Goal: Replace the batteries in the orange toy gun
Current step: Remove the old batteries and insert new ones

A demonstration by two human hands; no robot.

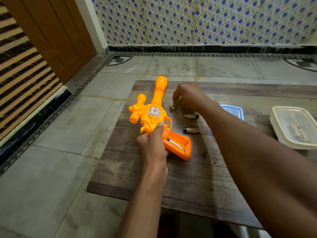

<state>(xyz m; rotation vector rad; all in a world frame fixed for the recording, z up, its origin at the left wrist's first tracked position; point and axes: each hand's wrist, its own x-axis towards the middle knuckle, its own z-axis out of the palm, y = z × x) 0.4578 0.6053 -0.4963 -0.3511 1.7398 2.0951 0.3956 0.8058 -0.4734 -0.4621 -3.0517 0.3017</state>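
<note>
The orange toy gun (154, 114) lies on the wooden board (188, 169), barrel pointing away from me. Its grip compartment (178, 144) is open and holds a battery (175, 143). My left hand (152, 146) grips the gun at the top of the handle, thumb near the trigger. Two brown batteries (191, 116) (191, 130) lie loose on the board to the right of the gun. My right hand (188, 97) holds a yellow-green translucent tool handle (175, 103) low over the board beside the barrel; I cannot make out its tip.
A blue lid (237, 110) lies behind my right forearm. A clear plastic box (295, 127) with small items inside stands at the board's right end. The board lies on a tiled floor (68, 134), with a wooden door at the back left.
</note>
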